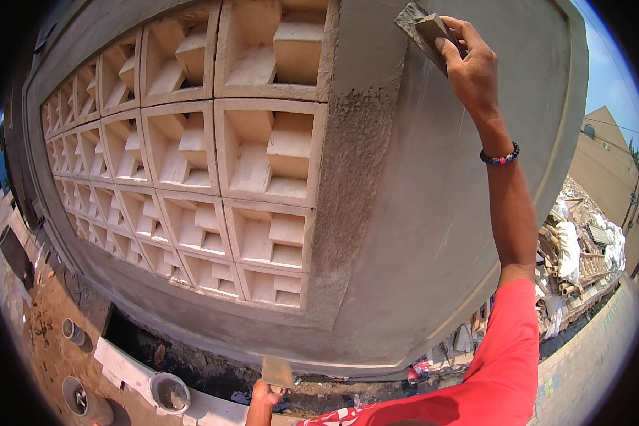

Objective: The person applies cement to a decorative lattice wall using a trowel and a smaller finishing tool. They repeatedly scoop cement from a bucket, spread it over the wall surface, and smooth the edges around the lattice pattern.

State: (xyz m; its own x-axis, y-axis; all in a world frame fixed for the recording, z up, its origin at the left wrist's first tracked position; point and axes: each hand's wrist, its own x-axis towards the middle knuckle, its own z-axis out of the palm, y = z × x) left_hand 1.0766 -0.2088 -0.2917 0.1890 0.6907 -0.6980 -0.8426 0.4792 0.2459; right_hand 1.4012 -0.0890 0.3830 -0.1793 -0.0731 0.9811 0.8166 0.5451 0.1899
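Note:
High on the wall, my right hand is closed around the grip of a plastering float, a grey, mortar-stained board. Its face lies on or very near the smooth grey plaster. Just below and left of it runs a darker, rough strip of plaster beside the vent blocks. Down at the lower edge, my left hand grips a trowel with a flat, tan-grey blade, held away from the wall. The trowel's handle is hidden in my fingers.
Cream vent blocks fill the wall's left part. A dark trench runs along its foot. Beside it are a mortar-filled bucket, another bucket and a small pail. Rubble is piled at right.

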